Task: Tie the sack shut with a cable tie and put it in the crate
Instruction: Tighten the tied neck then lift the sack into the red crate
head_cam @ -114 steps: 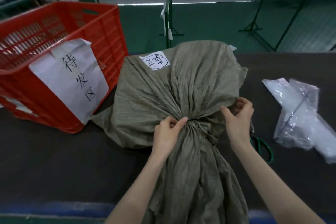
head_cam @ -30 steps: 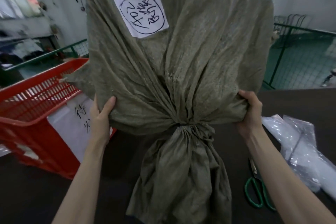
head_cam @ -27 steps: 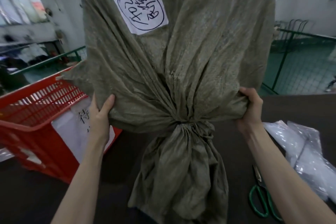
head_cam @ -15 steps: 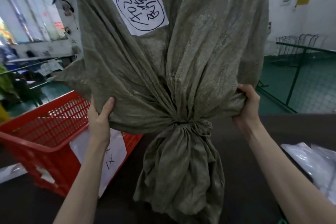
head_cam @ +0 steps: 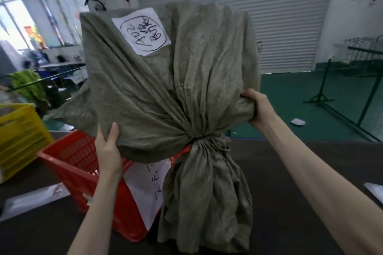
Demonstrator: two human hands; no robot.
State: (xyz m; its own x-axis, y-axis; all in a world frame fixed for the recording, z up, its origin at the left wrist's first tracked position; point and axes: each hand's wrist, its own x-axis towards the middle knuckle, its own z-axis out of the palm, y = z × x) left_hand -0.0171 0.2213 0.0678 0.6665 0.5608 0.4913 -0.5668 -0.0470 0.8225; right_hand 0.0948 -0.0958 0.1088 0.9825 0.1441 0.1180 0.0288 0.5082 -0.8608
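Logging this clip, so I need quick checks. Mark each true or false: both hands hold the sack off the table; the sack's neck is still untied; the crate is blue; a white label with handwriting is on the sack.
1. Both hands hold the sack off the table: true; left hand and right hand grip its sides.
2. The neck is untied: false; a dark cable tie cinches it.
3. The crate is blue: false; the crate below the sack is red.
4. A handwritten white label is on the sack: true.
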